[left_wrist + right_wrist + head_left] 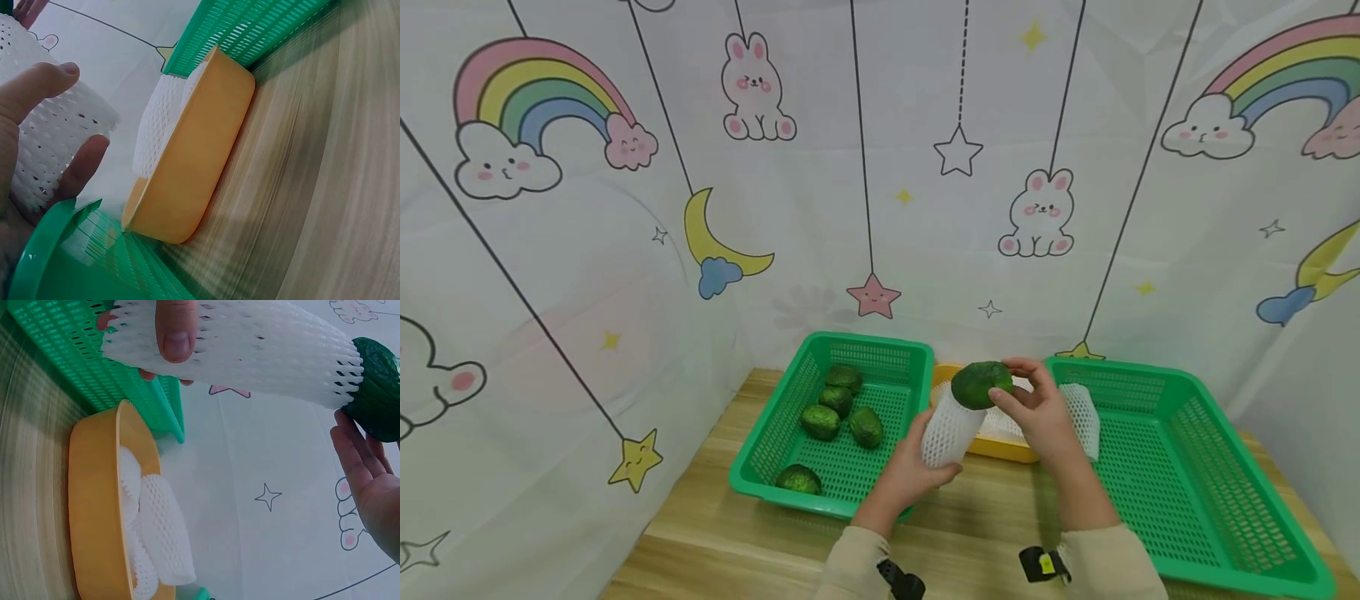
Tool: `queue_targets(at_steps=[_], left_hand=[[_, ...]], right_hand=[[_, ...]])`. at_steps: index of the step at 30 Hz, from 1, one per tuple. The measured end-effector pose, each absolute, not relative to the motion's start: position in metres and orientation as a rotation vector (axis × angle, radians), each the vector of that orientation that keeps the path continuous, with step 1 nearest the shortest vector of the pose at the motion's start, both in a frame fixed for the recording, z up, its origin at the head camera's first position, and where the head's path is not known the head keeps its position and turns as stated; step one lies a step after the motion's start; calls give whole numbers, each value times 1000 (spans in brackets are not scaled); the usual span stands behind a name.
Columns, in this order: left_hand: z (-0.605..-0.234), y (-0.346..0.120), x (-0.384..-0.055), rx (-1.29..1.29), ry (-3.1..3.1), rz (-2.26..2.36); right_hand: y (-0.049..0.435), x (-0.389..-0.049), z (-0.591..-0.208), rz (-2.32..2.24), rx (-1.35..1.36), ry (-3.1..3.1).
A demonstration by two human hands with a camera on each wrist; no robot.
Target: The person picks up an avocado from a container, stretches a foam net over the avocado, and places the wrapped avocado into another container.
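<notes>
Above the table, my left hand [913, 467] grips a white foam mesh sleeve [951, 433] around its lower part, thumb on one side and fingers on the other. In my right hand [1043, 412] is a dark green avocado [979, 383], pinched between thumb and fingers. The avocado sits at the sleeve's upper mouth, its lower end against the mesh edge. From the right wrist view, the sleeve's rim meets the avocado [377, 387], most of which stands outside the mesh. Several more avocados [820, 422] lie in the left green basket [741, 458].
Between the two green baskets stands a yellow bin [1003, 450] with white foam sleeves [165, 531] in it. The right green basket [1150, 475] has a foam sleeve [1081, 421] at its left edge. A printed cloth [820, 208] hangs behind the wooden table [692, 533].
</notes>
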State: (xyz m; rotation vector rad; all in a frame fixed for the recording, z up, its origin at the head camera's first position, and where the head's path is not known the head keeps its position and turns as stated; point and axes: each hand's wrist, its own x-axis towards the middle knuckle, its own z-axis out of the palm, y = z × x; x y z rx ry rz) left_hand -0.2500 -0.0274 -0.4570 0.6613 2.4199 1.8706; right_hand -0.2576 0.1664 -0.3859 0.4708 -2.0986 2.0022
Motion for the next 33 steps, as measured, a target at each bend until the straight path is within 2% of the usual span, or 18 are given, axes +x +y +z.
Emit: queue_targets(at_steps=[8,16,33], left_hand=[[-459,-26,-252,635,2425,1878],[-491,-24,-272,644,2419,1879],[-492,-26,-273,665,2376,1909]], right_hand=[[166,-258,-387,1906,396,-2173],[163,-257,-387,1771,381,-2255],[143,-258,-408,1458,371,-2399]])
